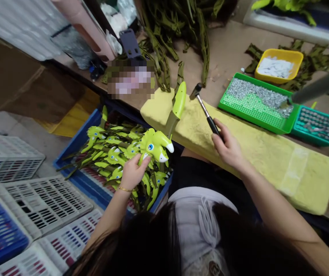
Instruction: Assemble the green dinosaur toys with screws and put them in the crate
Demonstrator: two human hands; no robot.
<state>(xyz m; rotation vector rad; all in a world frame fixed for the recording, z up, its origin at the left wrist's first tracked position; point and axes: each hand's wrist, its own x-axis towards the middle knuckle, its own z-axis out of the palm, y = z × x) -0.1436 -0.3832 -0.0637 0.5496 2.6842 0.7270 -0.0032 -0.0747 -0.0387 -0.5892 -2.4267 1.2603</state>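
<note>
My left hand [135, 170] is closed on a lime-green toy dinosaur head [156, 145] with a blue eye and white horn tips. It is held over a blue crate [79, 153] full of similar green toy parts. Just above the head, a green and olive toy piece [178, 101] stands out over the foam block; whether it joins the head I cannot tell. In my right hand [227, 143] is a small hammer [206, 109], gripped by its black handle. The hammer's head is over the yellow foam block [253, 153], to the right of the toy.
A green basket [245, 111] of small metal pieces, a teal basket [318, 124] and a yellow tray [299, 57] of white pieces stand at the right. Olive parts [176, 23] are heaped at the back. White crates [40, 203] stand on the left. A grey rod [322, 82] juts in from the right.
</note>
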